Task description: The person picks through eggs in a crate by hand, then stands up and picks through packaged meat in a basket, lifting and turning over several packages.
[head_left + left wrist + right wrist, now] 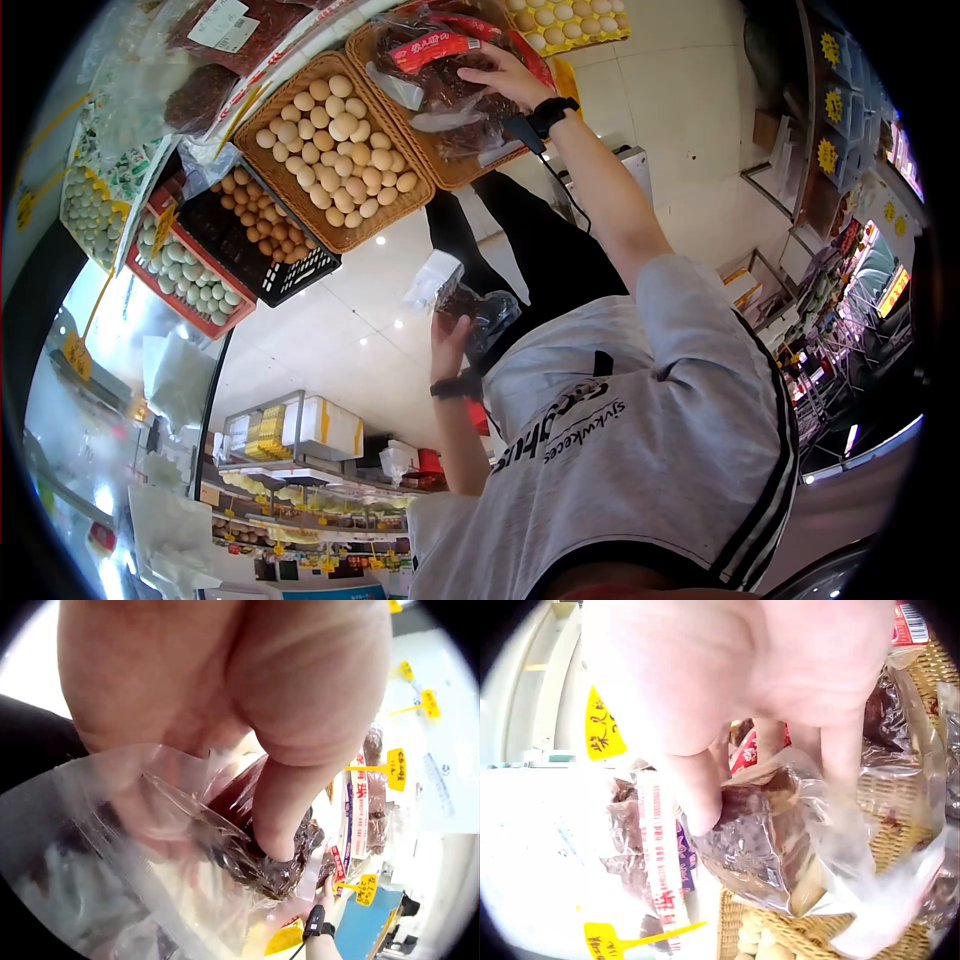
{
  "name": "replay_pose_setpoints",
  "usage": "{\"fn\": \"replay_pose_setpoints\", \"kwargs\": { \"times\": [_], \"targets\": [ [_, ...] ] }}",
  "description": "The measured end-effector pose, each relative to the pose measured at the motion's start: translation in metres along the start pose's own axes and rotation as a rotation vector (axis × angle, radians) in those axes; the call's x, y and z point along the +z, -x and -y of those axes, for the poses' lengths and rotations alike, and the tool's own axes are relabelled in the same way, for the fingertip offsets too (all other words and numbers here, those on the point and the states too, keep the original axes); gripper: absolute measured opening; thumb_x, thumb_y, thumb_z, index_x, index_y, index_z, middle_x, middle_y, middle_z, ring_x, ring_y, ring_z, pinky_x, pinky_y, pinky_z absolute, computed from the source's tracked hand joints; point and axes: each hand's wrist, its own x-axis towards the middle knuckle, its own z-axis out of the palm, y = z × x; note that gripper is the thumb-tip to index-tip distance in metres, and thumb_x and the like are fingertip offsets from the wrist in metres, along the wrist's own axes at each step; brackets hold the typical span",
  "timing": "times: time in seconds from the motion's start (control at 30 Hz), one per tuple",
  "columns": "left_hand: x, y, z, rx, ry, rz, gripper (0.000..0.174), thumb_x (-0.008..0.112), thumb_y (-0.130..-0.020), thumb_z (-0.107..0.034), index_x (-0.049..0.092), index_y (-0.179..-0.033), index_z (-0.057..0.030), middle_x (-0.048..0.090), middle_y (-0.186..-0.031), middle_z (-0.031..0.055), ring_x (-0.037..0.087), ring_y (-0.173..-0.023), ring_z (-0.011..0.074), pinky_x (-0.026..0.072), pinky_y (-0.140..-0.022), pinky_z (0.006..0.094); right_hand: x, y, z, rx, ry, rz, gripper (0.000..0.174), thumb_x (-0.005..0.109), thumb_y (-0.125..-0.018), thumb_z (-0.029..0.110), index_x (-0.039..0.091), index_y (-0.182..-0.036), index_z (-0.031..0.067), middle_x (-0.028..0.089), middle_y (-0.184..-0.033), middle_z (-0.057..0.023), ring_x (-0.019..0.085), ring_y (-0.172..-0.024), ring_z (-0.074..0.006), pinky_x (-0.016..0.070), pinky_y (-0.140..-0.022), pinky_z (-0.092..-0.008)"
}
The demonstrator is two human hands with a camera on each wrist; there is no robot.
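Observation:
My left hand (450,345) holds a clear plastic pack of dark cured meat (277,866) in front of my legs, the thumb pressed on its wrapped surface. A white piece (435,278) shows at the far end of this pack. Over a wicker basket (437,178), my right hand (742,682) grips another clear pack of dark cured meat (739,832), thumb on the near side and fingers partly hidden behind it. More dark packs with red labels (432,50) lie around this hand in the basket.
Beside that basket stands a wicker basket of brown eggs (345,150). A black crate of eggs (320,265) and a red crate of pale eggs (195,270) follow to the left. A yellow tray of eggs (570,20) sits at the top. Yellow price tags (604,727) stick up nearby.

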Motion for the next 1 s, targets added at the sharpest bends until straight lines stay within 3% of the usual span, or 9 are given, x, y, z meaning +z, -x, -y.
{"fn": "replay_pose_setpoints", "kwargs": {
  "times": [0.13, 0.27, 0.4, 0.53, 0.63, 0.77, 0.9, 0.93, 1.0],
  "targets": [
    [-0.003, -0.050, -0.029, 0.037, -0.109, 0.173, 0.061, 0.072, -0.091, 0.006, 0.050, -0.147, 0.0003, 0.065, -0.135, 0.0093, 0.062, -0.124, 0.0204, 0.0482, -0.110, 0.0358, 0.002, -0.003, -0.011, -0.162, 0.055, 0.115, 0.051, 0.078, -0.097, 0.023, 0.059, -0.143, 0.0109, 0.067, -0.131, -0.0037, 0.063, -0.120, -0.0140, 0.0577, -0.089, -0.0308],
    [0.037, -0.106, -0.116, 0.126, -0.149, 0.351, 0.064, 0.080, -0.087, 0.000, 0.052, -0.144, 0.0011, 0.067, -0.132, 0.0095, 0.063, -0.121, 0.0214, 0.0498, -0.107, 0.0371, 0.024, 0.023, -0.013, 0.056, -0.163, 0.098, 0.047, 0.076, -0.099, 0.035, 0.061, -0.138, 0.0145, 0.068, -0.127, 0.0015, 0.063, -0.117, -0.0084, 0.0563, -0.071, -0.0263],
    [0.094, -0.113, -0.168, 0.380, -0.119, 0.351, 0.076, 0.086, -0.074, 0.004, 0.051, -0.141, 0.0019, 0.062, -0.135, 0.0149, 0.063, -0.121, 0.0267, 0.0507, -0.107, 0.0429, 0.039, 0.051, -0.012, 0.050, -0.250, 0.069, 0.045, 0.073, -0.100, 0.035, 0.061, -0.138, 0.0139, 0.068, -0.124, 0.0032, 0.063, -0.110, -0.0065, 0.0561, -0.072, -0.0255],
    [0.114, -0.130, -0.184, 0.702, -0.468, 0.495, 0.073, 0.083, -0.074, 0.008, 0.052, -0.139, -0.0024, 0.060, -0.136, 0.0137, 0.062, -0.121, 0.0257, 0.0504, -0.107, 0.0409, 0.043, 0.057, -0.023, 0.132, -0.289, -0.038, 0.038, 0.068, -0.105, 0.033, 0.064, -0.135, 0.0113, 0.069, -0.118, 0.0035, 0.062, -0.106, -0.0064, 0.0557, -0.078, -0.0267],
    [0.124, -0.126, -0.180, 0.341, -0.201, 0.332, 0.072, 0.077, -0.073, 0.014, 0.052, -0.139, -0.0024, 0.063, -0.130, 0.0124, 0.062, -0.120, 0.0249, 0.0504, -0.106, 0.0382, 0.044, 0.048, -0.047, 0.059, -0.256, -0.071, 0.032, 0.065, -0.107, 0.031, 0.066, -0.129, 0.0075, 0.068, -0.112, 0.0034, 0.060, -0.102, -0.0064, 0.0526, -0.084, -0.0256],
    [0.107, -0.149, -0.184, 0.172, -0.328, 0.376, 0.058, 0.066, -0.076, 0.011, 0.059, -0.132, -0.0008, 0.070, -0.109, 0.0084, 0.066, -0.104, 0.0212, 0.0531, -0.094, 0.0324, 0.033, 0.031, -0.064, -0.082, -0.008, -0.123, 0.029, 0.062, -0.108, 0.029, 0.067, -0.122, 0.0032, 0.067, -0.107, 0.0030, 0.056, -0.097, -0.0060, 0.0485, -0.086, -0.0239],
    [0.096, -0.175, -0.171, 0.187, -0.785, 0.416, 0.043, 0.050, -0.078, 0.007, 0.068, -0.117, 0.0065, 0.071, -0.101, 0.0096, 0.066, -0.098, 0.0211, 0.0514, -0.089, 0.0294, 0.017, 0.032, -0.051, -0.185, 0.007, -0.109, 0.029, 0.061, -0.109, 0.029, 0.065, -0.122, 0.0025, 0.066, -0.105, 0.0031, 0.054, -0.099, -0.0056, 0.0467, -0.088, -0.0241],
    [0.099, -0.171, -0.152, 0.239, -0.788, 0.252, 0.039, 0.047, -0.079, 0.004, 0.069, -0.112, 0.0088, 0.070, -0.098, 0.0094, 0.066, -0.097, 0.0210, 0.0510, -0.089, 0.0301, 0.016, 0.034, -0.049, -0.112, -0.053, -0.136, 0.029, 0.057, -0.111, 0.028, 0.063, -0.126, 0.0045, 0.067, -0.112, 0.0029, 0.058, -0.104, -0.0065, 0.0477, -0.093, -0.0257],
    [0.095, -0.172, -0.133, 0.307, -0.629, 0.280, 0.035, 0.051, -0.086, -0.011, 0.070, -0.109, 0.0066, 0.069, -0.092, 0.0078, 0.063, -0.090, 0.0193, 0.0494, -0.082, 0.0288, 0.019, 0.040, -0.041, -0.061, -0.454, -0.127, 0.028, 0.055, -0.112, 0.027, 0.061, -0.130, 0.0062, 0.067, -0.119, 0.0021, 0.060, -0.110, -0.0085, 0.0489, -0.097, -0.0279]
  ]
}}
